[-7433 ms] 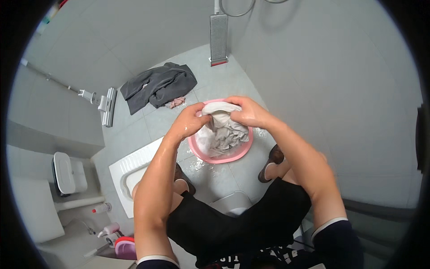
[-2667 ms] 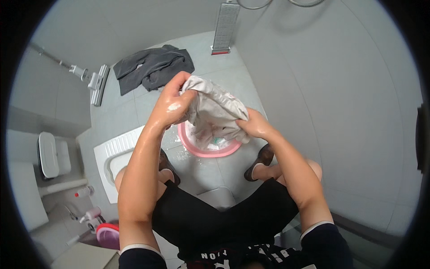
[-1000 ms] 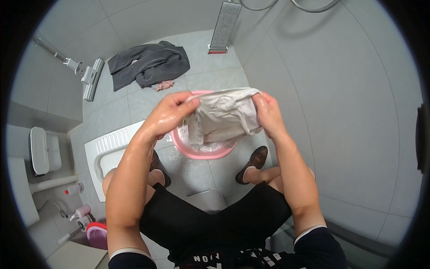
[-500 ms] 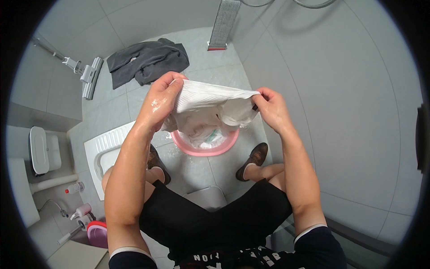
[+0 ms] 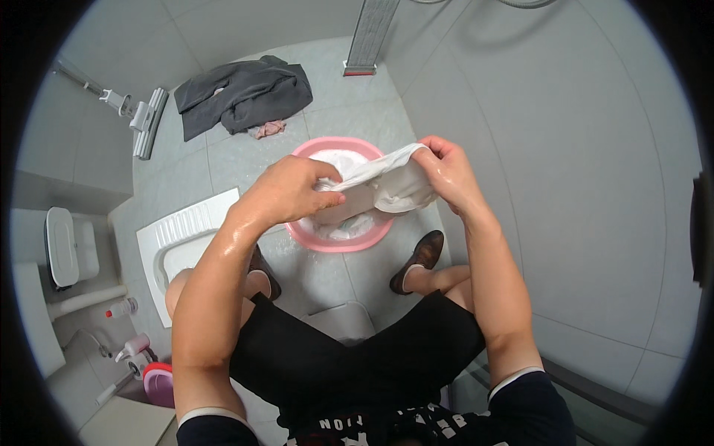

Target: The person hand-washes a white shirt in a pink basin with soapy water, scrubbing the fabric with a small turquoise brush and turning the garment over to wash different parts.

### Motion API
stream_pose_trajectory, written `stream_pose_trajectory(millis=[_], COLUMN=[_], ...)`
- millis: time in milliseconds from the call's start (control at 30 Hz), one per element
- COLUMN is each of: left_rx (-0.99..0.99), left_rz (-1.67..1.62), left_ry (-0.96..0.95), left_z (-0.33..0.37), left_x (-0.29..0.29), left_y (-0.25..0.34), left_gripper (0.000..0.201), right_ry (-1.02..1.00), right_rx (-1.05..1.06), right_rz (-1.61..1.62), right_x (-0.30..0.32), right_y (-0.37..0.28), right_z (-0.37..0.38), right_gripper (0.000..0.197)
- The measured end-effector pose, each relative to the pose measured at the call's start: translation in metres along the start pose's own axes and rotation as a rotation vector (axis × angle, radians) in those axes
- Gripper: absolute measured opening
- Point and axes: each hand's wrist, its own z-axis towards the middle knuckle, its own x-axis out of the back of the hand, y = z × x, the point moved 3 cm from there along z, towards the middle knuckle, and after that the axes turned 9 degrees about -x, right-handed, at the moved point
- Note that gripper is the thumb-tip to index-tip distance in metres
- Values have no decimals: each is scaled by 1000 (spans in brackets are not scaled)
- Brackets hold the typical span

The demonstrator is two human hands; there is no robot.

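Observation:
A wet white garment (image 5: pixel 405 184) hangs from my right hand (image 5: pixel 452 175), whose fingers are closed on its upper edge. It slants down to the left, bunched and folded, over the pink basin (image 5: pixel 346 245). My left hand (image 5: pixel 290 189) is at the garment's left end, thumb and fingers apart; whether the fingertips touch the cloth is hard to see. Inside the basin lie more white, wet fabric (image 5: pixel 338 157) and suds. Both hands look wet.
Dark grey clothing (image 5: pixel 249 93) lies on the tiled floor beyond the basin, with a small pink cloth (image 5: pixel 268 129) beside it. A white squat toilet (image 5: pixel 167 245) is at the left. A flat mop (image 5: pixel 149 123) leans at the far left. Below me stands a grey stool (image 5: pixel 338 320).
The garment was stretched between both hands; my left hand has come down and inward, its fingers now apart. The cloth has narrowed and slants, uncovering the basin's far rim and the pink cloth.

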Motion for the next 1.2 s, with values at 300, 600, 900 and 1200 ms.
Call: stream_pose_trajectory(millis=[300, 600, 900, 1200], left_rx=[-88, -364, -524, -28], left_rz=[-109, -431, -678, -121], left_ry=[114, 370, 709, 784], left_z=[4, 7, -2, -23], left_x=[-9, 10, 53, 76], left_y=[20, 28, 7, -43], left_gripper=[22, 23, 21, 26], right_ry=[-125, -446, -354, -135], right_rx=[-62, 46, -96, 106], right_rz=[-112, -322, -375, 314], right_x=[-12, -20, -18, -1], right_y=[4, 10, 54, 9], right_z=[-4, -7, 15, 2], right_gripper=[26, 40, 33, 23])
